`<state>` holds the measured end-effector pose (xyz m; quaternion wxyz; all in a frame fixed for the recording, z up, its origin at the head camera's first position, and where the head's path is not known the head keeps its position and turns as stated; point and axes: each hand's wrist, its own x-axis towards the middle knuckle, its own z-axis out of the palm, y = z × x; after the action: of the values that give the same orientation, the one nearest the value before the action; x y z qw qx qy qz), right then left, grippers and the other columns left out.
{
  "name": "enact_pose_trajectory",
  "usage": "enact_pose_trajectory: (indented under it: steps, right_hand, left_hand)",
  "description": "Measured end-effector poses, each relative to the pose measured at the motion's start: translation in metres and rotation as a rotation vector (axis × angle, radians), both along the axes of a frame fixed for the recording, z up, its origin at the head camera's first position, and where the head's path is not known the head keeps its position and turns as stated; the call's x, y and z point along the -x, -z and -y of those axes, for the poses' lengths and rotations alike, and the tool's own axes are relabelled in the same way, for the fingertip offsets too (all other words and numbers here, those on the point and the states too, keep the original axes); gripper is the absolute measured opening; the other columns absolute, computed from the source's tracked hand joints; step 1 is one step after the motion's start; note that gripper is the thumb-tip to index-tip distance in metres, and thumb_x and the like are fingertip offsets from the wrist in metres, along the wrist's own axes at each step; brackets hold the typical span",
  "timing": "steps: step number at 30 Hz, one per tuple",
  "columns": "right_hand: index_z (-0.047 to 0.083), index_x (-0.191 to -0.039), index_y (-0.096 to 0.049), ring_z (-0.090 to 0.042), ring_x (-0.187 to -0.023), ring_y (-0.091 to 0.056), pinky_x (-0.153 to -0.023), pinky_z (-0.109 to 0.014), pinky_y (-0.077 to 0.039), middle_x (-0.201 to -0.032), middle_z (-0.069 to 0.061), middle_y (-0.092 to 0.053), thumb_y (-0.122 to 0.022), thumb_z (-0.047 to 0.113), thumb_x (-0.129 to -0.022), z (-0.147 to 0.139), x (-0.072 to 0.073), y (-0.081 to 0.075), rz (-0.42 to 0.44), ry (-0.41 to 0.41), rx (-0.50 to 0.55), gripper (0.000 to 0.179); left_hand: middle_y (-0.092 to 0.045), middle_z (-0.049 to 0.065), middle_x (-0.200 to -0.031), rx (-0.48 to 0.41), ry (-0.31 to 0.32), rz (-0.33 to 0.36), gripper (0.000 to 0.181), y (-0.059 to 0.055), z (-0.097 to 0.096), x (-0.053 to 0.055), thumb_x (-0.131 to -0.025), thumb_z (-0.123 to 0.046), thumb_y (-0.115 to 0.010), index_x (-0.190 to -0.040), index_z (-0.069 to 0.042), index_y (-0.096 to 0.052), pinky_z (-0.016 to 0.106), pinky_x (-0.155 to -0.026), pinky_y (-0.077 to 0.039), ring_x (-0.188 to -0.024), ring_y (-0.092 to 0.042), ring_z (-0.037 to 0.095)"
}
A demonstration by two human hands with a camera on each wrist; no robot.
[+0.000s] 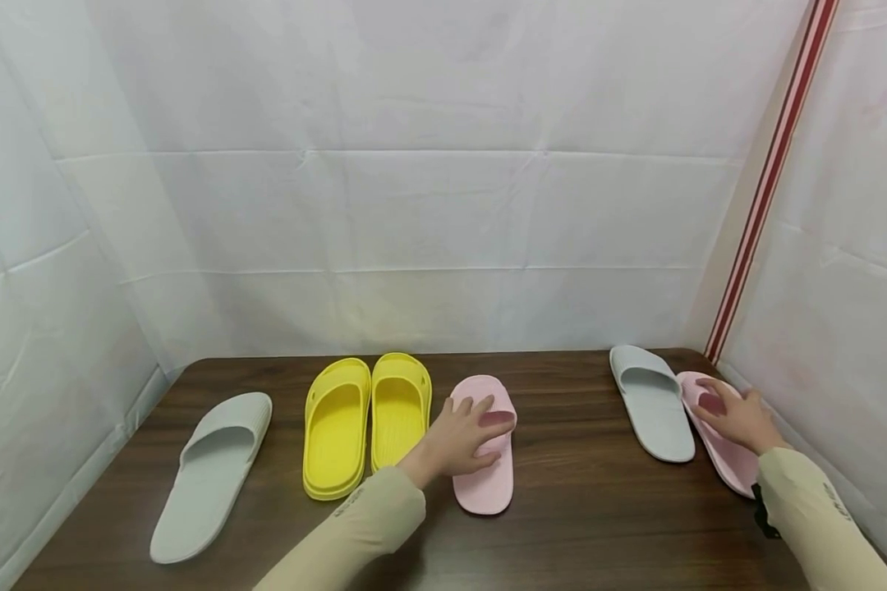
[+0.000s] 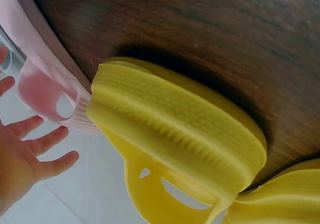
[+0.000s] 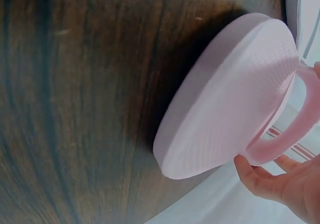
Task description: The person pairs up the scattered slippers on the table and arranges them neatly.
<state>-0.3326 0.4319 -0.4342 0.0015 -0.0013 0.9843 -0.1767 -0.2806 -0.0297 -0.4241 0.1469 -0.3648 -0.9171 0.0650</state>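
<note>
My left hand [image 1: 454, 439] is over the middle pink slipper [image 1: 485, 494], its fingers spread across the strap area. In the left wrist view, the fingers of that hand [image 2: 20, 164] are splayed beside the pink slipper's strap [image 2: 42, 91], with a gap showing between. At the right end of the table, my right hand [image 1: 741, 419] grips another pink slipper [image 1: 735, 469] across its strap. The right wrist view shows a fingertip against the base of this slipper's strap [image 3: 280, 144], with another digit at the strap's far side.
Two yellow slippers [image 1: 336, 447] stand side by side left of the middle pink one. A grey slipper [image 1: 203, 492] lies angled at the far left. Another grey slipper [image 1: 654, 414] lies right beside the right-hand pink one. White cloth [image 1: 429, 205] hangs behind the brown table [image 1: 576, 501].
</note>
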Motion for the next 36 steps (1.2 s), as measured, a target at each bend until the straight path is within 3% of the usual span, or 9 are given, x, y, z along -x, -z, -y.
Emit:
enact_pose_trajectory:
  steps: [11, 18, 27, 36]
  right_hand:
    - [0.008, -0.131, -0.031, -0.06, -0.106, -0.024, -0.073, -0.072, -0.023, -0.118, -0.043, -0.035, -0.043, 0.048, -0.088, -0.001, -0.006, -0.007, -0.107, -0.033, -0.024, 0.06]
    - [0.014, -0.132, -0.033, -0.06, -0.107, -0.026, -0.073, -0.069, -0.025, -0.119, -0.043, -0.033, -0.044, 0.048, -0.088, 0.011, -0.011, -0.024, -0.183, -0.028, -0.019, 0.056]
    - [0.018, -0.13, -0.036, -0.065, -0.103, -0.031, -0.071, -0.071, -0.03, -0.12, -0.047, -0.028, -0.048, 0.044, -0.087, 0.065, -0.015, -0.056, -0.309, -0.056, -0.029, 0.051]
    - [0.026, -0.133, -0.031, -0.065, -0.1, -0.028, -0.061, -0.07, -0.032, -0.128, -0.041, -0.019, -0.044, 0.048, -0.087, 0.125, -0.014, -0.062, -0.255, -0.065, 0.007, 0.053]
  left_hand:
    - [-0.037, 0.005, -0.139, 0.045, -0.05, 0.015, 0.056, -0.004, -0.002, -0.001, -0.087, -0.05, -0.044, -0.138, -0.03, -0.031, 0.054, -0.094, -0.034, -0.118, -0.044, 0.027]
    - [-0.035, 0.004, -0.142, 0.051, -0.082, 0.059, 0.058, -0.006, -0.004, 0.0, -0.088, -0.052, -0.04, -0.139, -0.026, -0.031, 0.056, -0.095, -0.033, -0.122, -0.042, 0.028]
    - [-0.033, 0.003, -0.143, 0.085, -0.104, 0.112, 0.058, -0.01, -0.005, 0.011, -0.089, -0.053, -0.036, -0.14, -0.026, -0.028, 0.059, -0.096, -0.031, -0.123, -0.042, 0.029]
    - [-0.03, 0.0, -0.145, 0.067, -0.115, 0.185, 0.058, -0.011, -0.005, 0.018, -0.089, -0.054, -0.035, -0.14, -0.03, -0.026, 0.06, -0.097, -0.029, -0.127, -0.038, 0.027]
